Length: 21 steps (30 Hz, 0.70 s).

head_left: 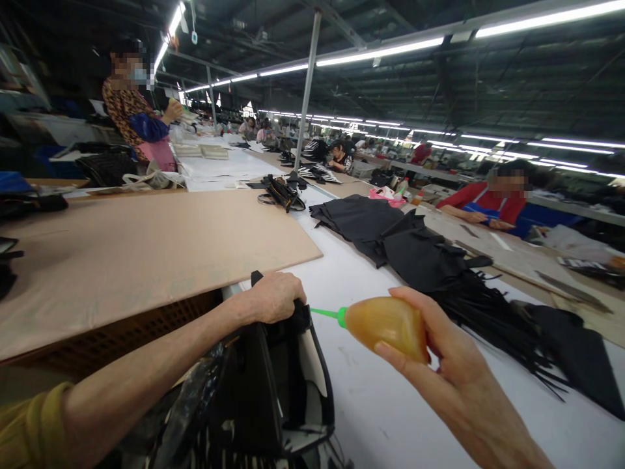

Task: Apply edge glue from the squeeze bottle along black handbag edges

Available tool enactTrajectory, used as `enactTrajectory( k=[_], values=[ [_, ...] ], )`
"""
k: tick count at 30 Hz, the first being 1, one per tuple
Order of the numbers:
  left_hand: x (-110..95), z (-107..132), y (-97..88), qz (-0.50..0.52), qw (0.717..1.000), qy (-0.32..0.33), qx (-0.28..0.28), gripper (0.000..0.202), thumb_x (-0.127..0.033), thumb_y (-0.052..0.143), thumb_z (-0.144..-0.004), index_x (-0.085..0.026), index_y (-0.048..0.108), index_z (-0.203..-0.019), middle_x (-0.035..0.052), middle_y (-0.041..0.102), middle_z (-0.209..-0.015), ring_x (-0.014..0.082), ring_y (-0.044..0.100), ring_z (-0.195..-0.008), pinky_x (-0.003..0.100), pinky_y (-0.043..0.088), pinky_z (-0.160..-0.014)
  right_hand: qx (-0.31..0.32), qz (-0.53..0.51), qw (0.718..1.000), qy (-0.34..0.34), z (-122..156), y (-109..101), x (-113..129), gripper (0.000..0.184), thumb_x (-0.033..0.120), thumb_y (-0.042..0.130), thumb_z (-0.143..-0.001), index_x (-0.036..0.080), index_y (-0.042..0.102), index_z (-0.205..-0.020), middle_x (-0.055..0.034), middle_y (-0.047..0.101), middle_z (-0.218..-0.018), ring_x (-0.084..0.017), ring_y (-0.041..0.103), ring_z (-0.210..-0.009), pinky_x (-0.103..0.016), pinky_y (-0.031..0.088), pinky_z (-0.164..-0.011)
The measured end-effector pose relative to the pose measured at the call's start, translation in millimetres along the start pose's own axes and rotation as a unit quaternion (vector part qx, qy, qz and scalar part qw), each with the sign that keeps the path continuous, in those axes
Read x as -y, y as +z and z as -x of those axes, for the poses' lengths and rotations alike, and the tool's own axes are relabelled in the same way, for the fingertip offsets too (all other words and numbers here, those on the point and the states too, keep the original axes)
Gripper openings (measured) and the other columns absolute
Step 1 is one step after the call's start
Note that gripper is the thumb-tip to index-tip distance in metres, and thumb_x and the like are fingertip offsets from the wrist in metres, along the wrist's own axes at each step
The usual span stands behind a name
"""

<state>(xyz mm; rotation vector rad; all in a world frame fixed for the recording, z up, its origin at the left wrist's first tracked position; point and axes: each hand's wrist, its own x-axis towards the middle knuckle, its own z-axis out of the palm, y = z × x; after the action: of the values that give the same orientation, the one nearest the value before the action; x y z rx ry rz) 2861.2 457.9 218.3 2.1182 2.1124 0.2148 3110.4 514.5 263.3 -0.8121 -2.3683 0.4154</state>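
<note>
A yellowish squeeze bottle (388, 326) with a green nozzle is in my right hand (454, 371), fingers and thumb closed round its base. Its thin tip points left and comes up to the edge of a black bag (244, 391); whether it touches I cannot tell. My left hand (276, 296) is closed on the upper edge of that bag, knuckles up. The bag stands open towards me, with pale lining showing inside. What lies under my left fingers is hidden.
Black cut pieces (415, 247) lie in a long pile on the white table (361, 404). A tan board (146, 247) covers the left side, above a brown crate (127, 326). Black straps (283, 192) lie beyond. Co-workers stand or sit at the far left and right.
</note>
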Motion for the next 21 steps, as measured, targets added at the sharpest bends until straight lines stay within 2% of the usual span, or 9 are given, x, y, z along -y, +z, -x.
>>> enactTrajectory(
  k=[4,10,14,16,21],
  values=[
    [-0.4,0.5,-0.5,-0.001,1.000,-0.002,0.000,0.049,-0.009,0.045,-0.054,-0.025,0.071,-0.092,0.0057,0.071,-0.088,0.0245,0.063,-0.088,0.031,0.047,-0.069,0.000,-0.026,0.999,0.023,0.1,0.5,2.7,0.045,0.046,0.060,-0.076,0.029,0.049,-0.117,-0.0004,0.060,-0.108,-0.019,0.060,-0.086,-0.025,0.051,-0.067],
    [-2.0,0.8,-2.9,-0.002,1.000,-0.010,0.015,0.047,-0.009,0.045,-0.056,-0.023,0.071,-0.093,0.0054,0.070,-0.092,0.0234,0.062,-0.091,0.030,0.047,-0.072,0.025,-0.058,0.997,0.048,6.3,-7.3,2.1,0.046,0.047,0.060,-0.077,0.029,0.049,-0.118,0.0009,0.063,-0.100,-0.016,0.061,-0.078,-0.019,0.052,-0.059],
    [-4.1,1.4,-5.3,0.000,1.000,-0.014,0.016,0.046,-0.009,0.046,-0.057,-0.023,0.071,-0.093,0.0049,0.070,-0.092,0.0228,0.062,-0.091,0.029,0.047,-0.073,0.023,-0.030,0.998,0.054,12.8,-11.8,-0.7,0.049,0.050,0.061,-0.076,0.027,0.051,-0.118,-0.0023,0.062,-0.109,-0.020,0.062,-0.087,-0.022,0.053,-0.066],
    [-5.0,1.4,-6.1,-0.001,1.000,-0.016,0.020,0.045,-0.008,0.047,-0.057,-0.024,0.071,-0.093,0.0042,0.070,-0.092,0.0220,0.062,-0.092,0.028,0.047,-0.074,0.024,-0.017,0.998,0.051,14.9,-12.9,-1.4,0.050,0.051,0.060,-0.076,0.026,0.052,-0.118,-0.0035,0.061,-0.112,-0.023,0.061,-0.092,-0.024,0.054,-0.068],
    [-4.9,0.4,-6.5,-0.007,1.000,-0.010,0.025,0.043,-0.008,0.047,-0.060,-0.022,0.070,-0.094,0.0050,0.070,-0.096,0.0224,0.062,-0.093,0.028,0.047,-0.076,0.043,-0.002,0.999,0.016,11.9,-15.1,2.9,0.051,0.054,0.060,-0.076,0.028,0.051,-0.119,-0.0043,0.061,-0.113,-0.024,0.061,-0.090,-0.025,0.055,-0.062]
  ],
)
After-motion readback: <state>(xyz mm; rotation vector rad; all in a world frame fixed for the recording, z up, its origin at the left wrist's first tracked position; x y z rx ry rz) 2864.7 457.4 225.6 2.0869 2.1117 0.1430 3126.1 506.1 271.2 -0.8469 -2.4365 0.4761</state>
